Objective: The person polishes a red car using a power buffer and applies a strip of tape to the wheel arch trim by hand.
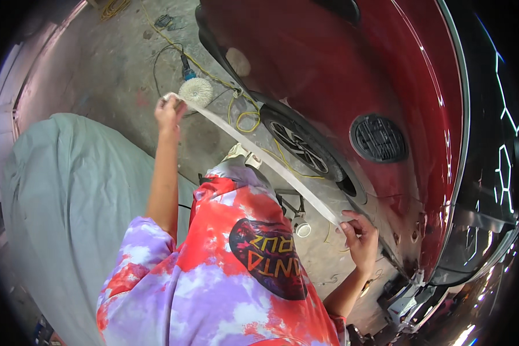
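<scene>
A long strip of whitish masking tape (265, 158) is stretched taut in the air in front of me, running from upper left down to the right. My left hand (169, 113) is closed on its upper end; whether a roll sits in those fingers I cannot tell. Thumb and fingers of my right hand (359, 237) pinch the lower end, close to the red car's side. The red car body (311, 63) fills the upper right, with a dark round fuel-filler recess (378, 138) uncovered in its panel. The tape does not appear to touch the car.
A polisher with a white wool pad (195, 92) lies on the concrete floor beside a yellow cord (248, 121). The car's wheel (299, 147) is below the red panel. A grey-green cover (81, 173) drapes a large shape on my left. Exposed parts (412, 303) show at the car's end.
</scene>
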`<state>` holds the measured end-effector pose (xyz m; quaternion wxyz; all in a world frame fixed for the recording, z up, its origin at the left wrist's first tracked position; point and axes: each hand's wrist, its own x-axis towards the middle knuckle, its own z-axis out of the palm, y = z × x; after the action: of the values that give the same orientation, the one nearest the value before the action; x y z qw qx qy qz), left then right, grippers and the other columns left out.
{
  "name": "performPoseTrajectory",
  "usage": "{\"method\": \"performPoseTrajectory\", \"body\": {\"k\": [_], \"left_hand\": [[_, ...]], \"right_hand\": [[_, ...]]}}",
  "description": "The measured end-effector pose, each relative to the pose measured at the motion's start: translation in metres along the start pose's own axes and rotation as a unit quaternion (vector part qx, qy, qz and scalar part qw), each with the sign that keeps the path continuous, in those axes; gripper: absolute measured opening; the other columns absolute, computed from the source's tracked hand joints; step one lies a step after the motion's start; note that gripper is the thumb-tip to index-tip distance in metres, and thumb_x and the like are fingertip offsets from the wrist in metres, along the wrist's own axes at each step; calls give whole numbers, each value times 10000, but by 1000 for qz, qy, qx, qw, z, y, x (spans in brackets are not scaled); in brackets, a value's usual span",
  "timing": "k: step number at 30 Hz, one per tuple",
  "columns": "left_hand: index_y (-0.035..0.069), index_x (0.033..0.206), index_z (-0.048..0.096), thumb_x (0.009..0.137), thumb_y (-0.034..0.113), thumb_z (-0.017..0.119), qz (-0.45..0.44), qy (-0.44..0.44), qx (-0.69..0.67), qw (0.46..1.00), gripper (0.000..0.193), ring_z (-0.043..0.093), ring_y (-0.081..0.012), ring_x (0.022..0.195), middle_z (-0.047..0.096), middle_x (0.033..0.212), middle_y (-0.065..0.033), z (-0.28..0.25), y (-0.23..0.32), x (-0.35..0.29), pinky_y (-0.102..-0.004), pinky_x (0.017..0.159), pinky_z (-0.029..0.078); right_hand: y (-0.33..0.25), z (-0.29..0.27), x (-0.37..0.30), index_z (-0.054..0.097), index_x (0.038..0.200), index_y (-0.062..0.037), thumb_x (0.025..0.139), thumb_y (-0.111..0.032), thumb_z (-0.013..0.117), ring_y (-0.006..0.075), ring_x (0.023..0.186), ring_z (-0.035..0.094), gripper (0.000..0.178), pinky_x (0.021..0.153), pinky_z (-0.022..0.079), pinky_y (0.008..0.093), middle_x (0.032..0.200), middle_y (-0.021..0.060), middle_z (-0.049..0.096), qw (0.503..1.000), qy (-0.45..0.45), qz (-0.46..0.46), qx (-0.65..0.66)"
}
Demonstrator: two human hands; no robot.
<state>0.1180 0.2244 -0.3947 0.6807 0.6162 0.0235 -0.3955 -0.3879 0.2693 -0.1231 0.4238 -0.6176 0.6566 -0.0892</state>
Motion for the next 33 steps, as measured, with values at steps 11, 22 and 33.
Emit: {"method": "performPoseTrajectory", "body": {"k": [11,22,33], "left_hand": [[49,1155,569,975,125,664,368,5,39,929,217,700,-215,900,684,999,-93,68,175,13,-336,738,603],[-36,1152,597,915,116,751,606,53,65,791,321,685,-206,888,698,1030,-152,-30,362,-161,-293,746,587],[-61,1130,620,955,41,673,613,8,36,789,209,664,-160,825,700,1069,-165,-118,377,-171,-248,687,550]], "right_hand": [[50,3,5,774,947,-26,790,-57,803,119,615,558,163,590,438,285,744,74,667,991,126,-34,37],[45,96,104,701,931,26,880,-14,735,87,703,566,73,652,468,255,794,20,674,980,40,-133,145],[-46,189,119,680,864,0,863,-62,742,200,758,657,88,678,494,327,813,103,687,955,15,-296,34]]}}
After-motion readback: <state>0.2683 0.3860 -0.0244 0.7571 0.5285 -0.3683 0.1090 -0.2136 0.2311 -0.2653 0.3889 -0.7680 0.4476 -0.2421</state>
